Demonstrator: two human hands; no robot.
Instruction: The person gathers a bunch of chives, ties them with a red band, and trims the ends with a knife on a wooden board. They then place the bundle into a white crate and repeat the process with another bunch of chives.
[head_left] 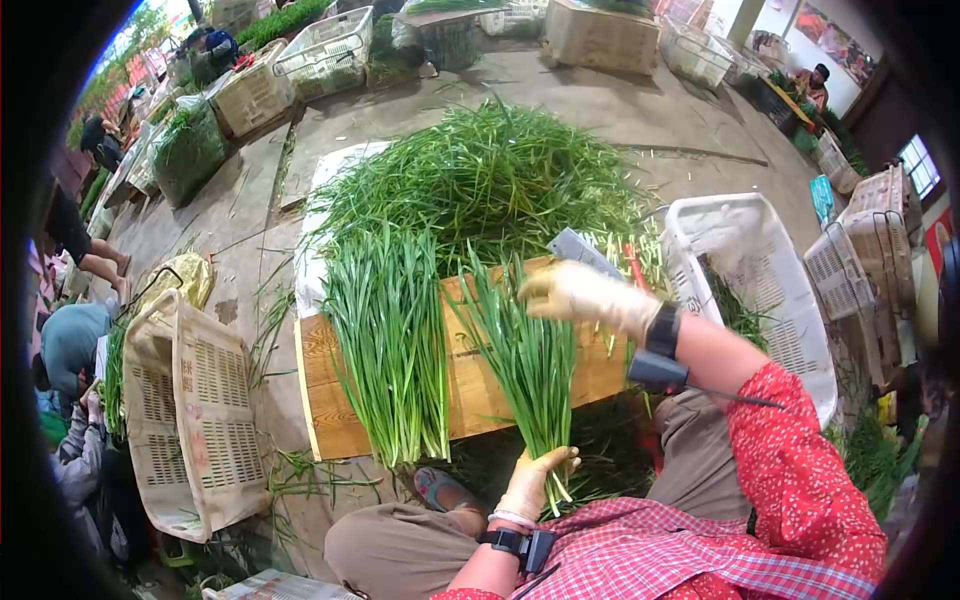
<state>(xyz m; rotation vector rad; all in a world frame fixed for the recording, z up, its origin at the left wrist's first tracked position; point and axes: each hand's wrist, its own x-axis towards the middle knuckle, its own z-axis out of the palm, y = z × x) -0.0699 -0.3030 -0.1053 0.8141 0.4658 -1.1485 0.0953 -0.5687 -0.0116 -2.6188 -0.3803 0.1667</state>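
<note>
My left hand (535,478), in a pale glove, is closed around the white stem ends of a bunch of garlic chives (530,375). The leaves of this bunch fan upward over the wooden board (480,385). My right hand (590,298), also gloved, hovers beside the leaf side of the bunch; its fingers look apart and slightly blurred, with nothing seen in them. Just beyond it is a grey metal blade (585,250), partly covered by the hand. A larger bundle of chives (390,345) lies on the board's left part, stems toward me.
A big loose heap of chives (480,180) spreads behind the board. White plastic crates stand at the right (750,260) and left (205,420). Cut stems and leaves litter the floor (240,215). Other people work at the far left and the right back.
</note>
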